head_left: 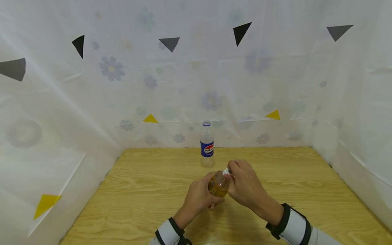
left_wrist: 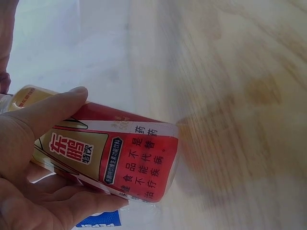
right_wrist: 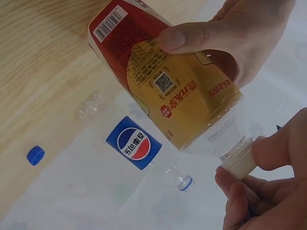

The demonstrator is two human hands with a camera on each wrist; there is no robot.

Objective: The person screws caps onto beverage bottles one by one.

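Where the left hand grips: we see thumb and fingers curled round the body of a clear plastic drink bottle with a red-and-gold printed label.
Right hand: we find its thumb and fingertips drawn narrow, pinching a small round off-white plastic cap at the bottle's neck; how tightly the cap is threaded we cannot tell.
Drink bottle: we note it between the two hands, tilted, its neck towards the right hand and its base below the left; whether the base touches the wood we cannot tell.
Clear plastic bottle with a blue Pepsi label: we see it upright beyond both hands, mouth uppermost, a blue ring at its neck.
Small round blue plastic cap: in the right wrist view we find it on the wood, apart from both hands and near the Pepsi bottle.
Pale wood-grain tabletop: we see it beneath and around both hands.
White flower-printed sheeting: beyond the hands and to either side of them, we observe it bearing black, grey and yellow triangles.
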